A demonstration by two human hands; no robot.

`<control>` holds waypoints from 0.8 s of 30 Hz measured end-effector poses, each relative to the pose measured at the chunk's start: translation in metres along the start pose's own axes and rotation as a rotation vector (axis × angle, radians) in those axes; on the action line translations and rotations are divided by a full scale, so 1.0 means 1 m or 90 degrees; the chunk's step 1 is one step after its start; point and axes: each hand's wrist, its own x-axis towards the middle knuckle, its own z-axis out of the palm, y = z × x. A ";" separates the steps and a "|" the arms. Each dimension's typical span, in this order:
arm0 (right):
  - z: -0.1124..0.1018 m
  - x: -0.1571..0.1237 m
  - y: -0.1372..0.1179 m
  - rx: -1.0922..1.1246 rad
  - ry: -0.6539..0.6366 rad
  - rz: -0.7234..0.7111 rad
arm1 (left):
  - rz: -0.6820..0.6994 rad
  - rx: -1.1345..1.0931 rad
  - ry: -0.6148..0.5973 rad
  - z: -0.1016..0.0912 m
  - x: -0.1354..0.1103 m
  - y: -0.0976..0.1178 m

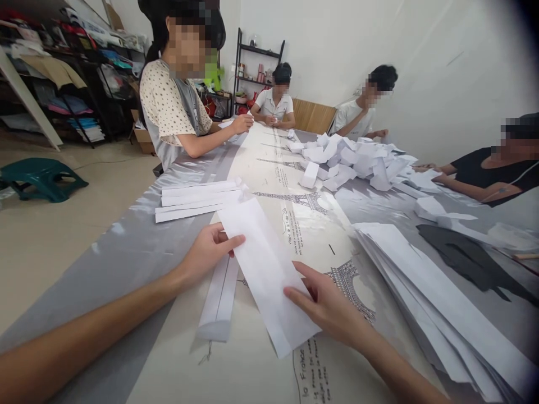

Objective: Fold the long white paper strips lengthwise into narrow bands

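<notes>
A white strip of paper (269, 275) is held up over the table, slanting from upper left to lower right. My left hand (210, 247) pinches its left edge, thumb on top. On the opposite edge, my right hand (322, 297) grips it between thumb and fingers. Below the strip lies a narrow folded paper (219, 303), partly covered by it. Just beyond my left hand rest several folded paper strips (197, 199). To the right of my right hand is a stack of long white paper sheets (438, 297).
A large heap of folded white papers (357, 160) covers the table's far right. Co-workers sit or stand around the table, one person (177, 112) at the left side. A dark cloth-like piece (467, 258) lies at right. A green stool (44, 177) stands on the floor.
</notes>
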 end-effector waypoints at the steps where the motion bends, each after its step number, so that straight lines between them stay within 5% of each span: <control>1: 0.001 0.000 0.002 -0.047 0.025 -0.011 | 0.001 0.012 0.013 -0.001 0.001 -0.001; 9: 0.006 -0.003 0.009 -0.049 0.064 -0.075 | -0.044 -0.033 0.001 -0.003 0.003 -0.006; 14: 0.009 -0.008 -0.002 0.047 -0.017 -0.152 | -0.047 -0.085 -0.027 0.001 0.000 -0.010; 17: 0.010 -0.011 -0.009 0.145 -0.080 -0.131 | -0.041 -0.107 -0.032 0.001 0.000 -0.011; 24: 0.018 -0.013 -0.012 0.265 -0.072 -0.078 | -0.035 -0.130 -0.058 0.005 -0.003 -0.007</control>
